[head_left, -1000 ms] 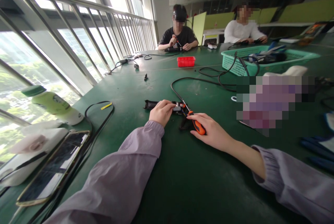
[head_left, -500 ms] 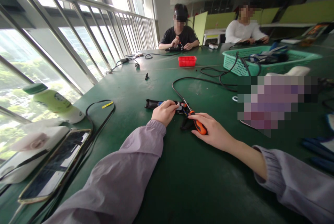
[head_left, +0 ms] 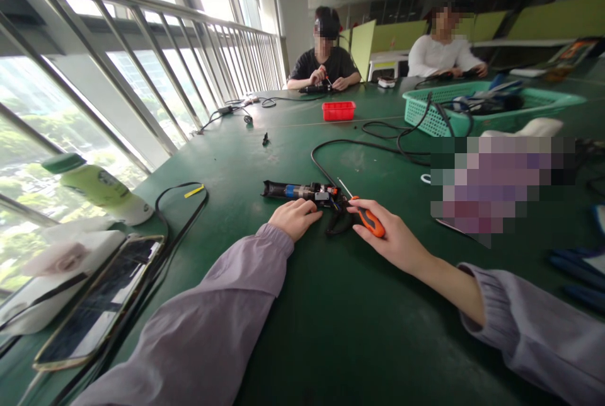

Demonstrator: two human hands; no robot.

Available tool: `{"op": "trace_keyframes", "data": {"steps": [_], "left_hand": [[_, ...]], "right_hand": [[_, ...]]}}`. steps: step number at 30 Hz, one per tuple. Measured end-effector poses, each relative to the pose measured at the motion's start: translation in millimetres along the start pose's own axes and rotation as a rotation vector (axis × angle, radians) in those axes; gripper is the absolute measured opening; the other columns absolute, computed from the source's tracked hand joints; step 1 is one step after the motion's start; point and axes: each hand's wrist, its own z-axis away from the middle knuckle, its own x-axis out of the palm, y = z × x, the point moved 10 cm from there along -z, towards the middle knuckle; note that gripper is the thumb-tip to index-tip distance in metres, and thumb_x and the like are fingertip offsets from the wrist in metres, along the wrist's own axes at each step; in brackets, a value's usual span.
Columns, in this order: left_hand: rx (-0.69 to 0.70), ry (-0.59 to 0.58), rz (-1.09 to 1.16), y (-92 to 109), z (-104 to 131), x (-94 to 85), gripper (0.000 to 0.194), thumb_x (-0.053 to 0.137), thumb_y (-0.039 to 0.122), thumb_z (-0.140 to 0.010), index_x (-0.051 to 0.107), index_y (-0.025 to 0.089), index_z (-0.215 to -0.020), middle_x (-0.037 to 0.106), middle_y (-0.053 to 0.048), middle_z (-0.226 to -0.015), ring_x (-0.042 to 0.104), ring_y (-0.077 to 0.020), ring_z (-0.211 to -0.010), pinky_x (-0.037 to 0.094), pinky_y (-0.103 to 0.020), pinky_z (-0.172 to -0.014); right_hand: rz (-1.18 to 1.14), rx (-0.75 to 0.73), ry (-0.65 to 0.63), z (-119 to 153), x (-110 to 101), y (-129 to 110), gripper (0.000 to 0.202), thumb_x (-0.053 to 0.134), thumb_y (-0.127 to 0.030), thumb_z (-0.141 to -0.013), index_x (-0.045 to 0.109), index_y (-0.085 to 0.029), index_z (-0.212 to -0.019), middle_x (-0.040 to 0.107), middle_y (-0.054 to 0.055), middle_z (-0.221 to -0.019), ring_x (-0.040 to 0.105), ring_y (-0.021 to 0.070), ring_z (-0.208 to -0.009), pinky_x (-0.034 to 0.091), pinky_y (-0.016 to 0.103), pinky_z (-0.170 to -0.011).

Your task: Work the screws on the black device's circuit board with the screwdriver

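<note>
An opened black corded device [head_left: 300, 191] lies on the green table, its blue and metallic inner parts, coloured wires and a grey block bare. Its exact kind I cannot make out. My left hand [head_left: 293, 218] rests at its near edge, thumb and forefinger a little apart with nothing held between them. In my right hand [head_left: 394, 239] is a screwdriver [head_left: 371, 222] with an orange and black handle. The screwdriver's thin shaft slants up and left, its tip raised near the device's right end. A black curved part [head_left: 339, 223] of the device sits between my hands.
A black cable [head_left: 331, 143] loops behind the device toward a green basket [head_left: 418, 113] of tools. Further back is a red tray [head_left: 338, 111]. At left are a phone [head_left: 101, 302] and a bottle [head_left: 101, 188]. Two people sit across the table.
My left hand has slid off the device toward me, baring its middle. The screwdriver has drawn back a little to the right, its tip coming away from the device.
</note>
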Motion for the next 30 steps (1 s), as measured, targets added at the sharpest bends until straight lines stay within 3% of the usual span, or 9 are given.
{"op": "trace_keyframes", "data": {"steps": [6,11,13,18,24,30], "left_hand": [[-0.014,-0.005,-0.029,5,-5,-2.3,0.026,0.037,0.014,-0.088,0.063,0.020,-0.088,0.060,-0.003,-0.080,0.053,-0.0114,-0.071,0.044,-0.022,-0.061],[-0.227,0.243,0.136,-14,-11,-25.9,0.017,0.044,0.020,-0.086,0.062,0.018,-0.088,0.063,-0.003,-0.085,0.057,-0.0127,-0.080,0.046,-0.024,-0.074],[-0.311,0.309,0.182,-22,-15,-27.6,0.017,0.046,0.025,-0.086,0.062,0.019,-0.087,0.064,-0.003,-0.088,0.056,-0.0130,-0.082,0.045,-0.026,-0.076],[-0.356,0.253,0.168,-28,-28,-14.6,0.017,0.050,0.030,-0.085,0.065,0.022,-0.086,0.063,-0.002,-0.087,0.054,-0.0150,-0.081,0.043,-0.030,-0.074],[-0.327,0.219,0.137,-26,-27,-9.5,0.020,0.048,0.030,-0.086,0.067,0.024,-0.088,0.063,-0.002,-0.089,0.054,-0.0153,-0.081,0.043,-0.031,-0.074],[-0.275,0.231,0.089,-22,-27,-10.7,0.022,0.045,0.029,-0.088,0.066,0.024,-0.092,0.063,-0.002,-0.087,0.054,-0.0142,-0.079,0.043,-0.028,-0.071]], "right_hand": [[-0.050,0.051,0.012,0,-2,3,0.036,0.050,-0.033,-0.083,0.044,-0.023,-0.118,0.063,0.007,-0.105,0.062,0.0193,-0.096,0.045,0.037,-0.090],[-0.057,0.080,0.011,-1,-1,6,0.037,0.051,-0.033,-0.083,0.045,-0.023,-0.118,0.063,0.007,-0.103,0.061,0.0188,-0.095,0.045,0.036,-0.090],[-0.060,0.078,0.014,-2,-1,6,0.037,0.050,-0.032,-0.083,0.044,-0.023,-0.118,0.063,0.007,-0.103,0.061,0.0188,-0.095,0.045,0.036,-0.090],[-0.065,0.061,0.027,-3,-2,6,0.036,0.050,-0.032,-0.083,0.045,-0.023,-0.117,0.063,0.007,-0.105,0.061,0.0191,-0.096,0.045,0.037,-0.090],[-0.095,0.079,0.031,-2,-3,7,0.036,0.051,-0.032,-0.083,0.044,-0.023,-0.118,0.063,0.005,-0.104,0.061,0.0178,-0.096,0.044,0.033,-0.090],[-0.090,0.068,0.175,4,-22,4,0.030,0.045,-0.036,-0.086,0.047,-0.022,-0.113,0.061,0.002,-0.084,0.060,0.0154,-0.075,0.046,0.030,-0.074]]}}
